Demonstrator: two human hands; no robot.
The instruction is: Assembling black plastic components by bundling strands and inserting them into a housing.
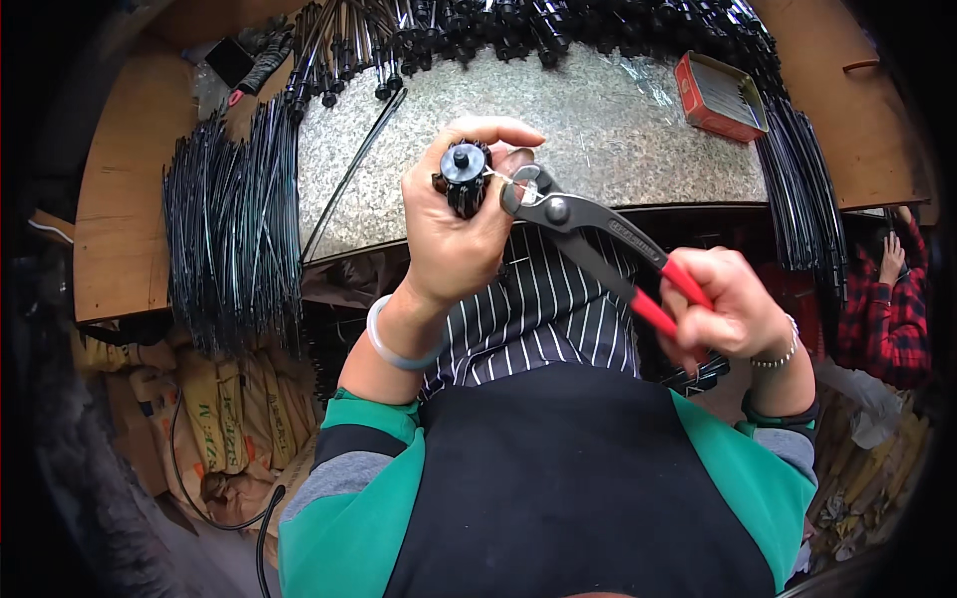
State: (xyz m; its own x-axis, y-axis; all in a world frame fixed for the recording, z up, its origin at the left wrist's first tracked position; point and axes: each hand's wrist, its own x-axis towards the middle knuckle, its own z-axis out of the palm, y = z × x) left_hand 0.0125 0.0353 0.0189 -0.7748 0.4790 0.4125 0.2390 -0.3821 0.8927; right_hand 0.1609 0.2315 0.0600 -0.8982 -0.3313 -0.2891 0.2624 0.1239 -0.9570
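Note:
My left hand (454,224) is closed around a black toothed hub with a grey round face and a dark knob at its centre (463,161). It looks like an umbrella hub seen end-on; whatever extends below it is hidden by my hand. A thin pale wire (506,177) runs from the hub's side to the pliers' jaws, beside my left thumb. My right hand (726,304) grips the red handles of the dark metal pliers (588,221), which reach up and left to the wire.
Long black rods hang in a pile (234,219) over the left bench edge, with more rods (805,189) at the right. Knobbed black shafts (478,25) crowd the speckled tabletop's back (598,120). A red box (720,98) stands back right. Another person's checked sleeve (885,324) shows far right.

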